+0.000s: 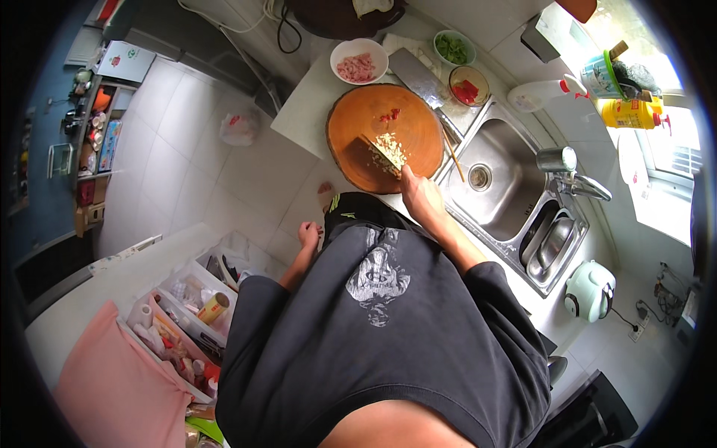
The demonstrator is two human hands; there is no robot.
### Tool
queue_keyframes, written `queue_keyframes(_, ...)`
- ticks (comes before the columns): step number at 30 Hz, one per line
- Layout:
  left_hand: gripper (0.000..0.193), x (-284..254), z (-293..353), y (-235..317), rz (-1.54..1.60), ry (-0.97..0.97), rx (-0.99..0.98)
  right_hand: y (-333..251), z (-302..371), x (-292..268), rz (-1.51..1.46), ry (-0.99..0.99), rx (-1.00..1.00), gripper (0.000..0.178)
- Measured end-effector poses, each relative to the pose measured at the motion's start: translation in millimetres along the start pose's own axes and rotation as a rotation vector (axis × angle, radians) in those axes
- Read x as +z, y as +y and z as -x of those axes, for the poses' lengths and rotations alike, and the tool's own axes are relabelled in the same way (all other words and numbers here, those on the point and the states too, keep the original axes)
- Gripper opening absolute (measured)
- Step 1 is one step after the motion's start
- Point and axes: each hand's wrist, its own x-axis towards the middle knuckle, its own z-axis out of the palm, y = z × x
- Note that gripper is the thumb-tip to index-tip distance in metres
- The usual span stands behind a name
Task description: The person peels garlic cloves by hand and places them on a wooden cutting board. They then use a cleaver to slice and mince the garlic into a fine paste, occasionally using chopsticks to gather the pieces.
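My right hand (421,196) is closed round the handle of a kitchen knife, its blade (382,154) standing edge down on a round wooden chopping board (347,127). Against the blade lies a heap of finely chopped pale garlic (393,145). A few red chili pieces (390,115) lie farther up the board. Away from the board, my left hand (309,234) hangs beside my left hip with its fingers curled, and nothing shows in it.
Behind the board stand a white bowl of diced meat (357,67), a bowl of chopped greens (452,48) and a glass bowl of red pepper (467,91). A cleaver (414,75) and chopsticks (454,158) lie near the steel sink (497,168). Storage bins (194,306) stand left.
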Motion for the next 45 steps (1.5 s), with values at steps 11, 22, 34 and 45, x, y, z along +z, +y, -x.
queue_keyframes(11, 0.020, 3.9, -18.9, -16.6, 0.011, -0.021, 0.022, 5.1, -4.7, -9.6, -0.024, -0.026, 0.049, 0.015)
queue_keyframes(22, 0.020, 5.5, -12.7, -8.5, -0.006, -0.012, 0.030, 6.1, -5.2, -20.6, -0.020, -0.022, 0.079, 0.011)
queue_keyframes(34, 0.020, 4.2, -19.8, -17.7, 0.010, -0.031, 0.057, 20.2, -14.5, -21.7, -0.026, 0.016, 0.132, 0.014)
queue_keyframes(45, 0.020, 8.6, -24.9, -13.7, 0.015, -0.037, 0.049, 11.7, -11.7, -24.7, 0.033, 0.022, 0.109, 0.012)
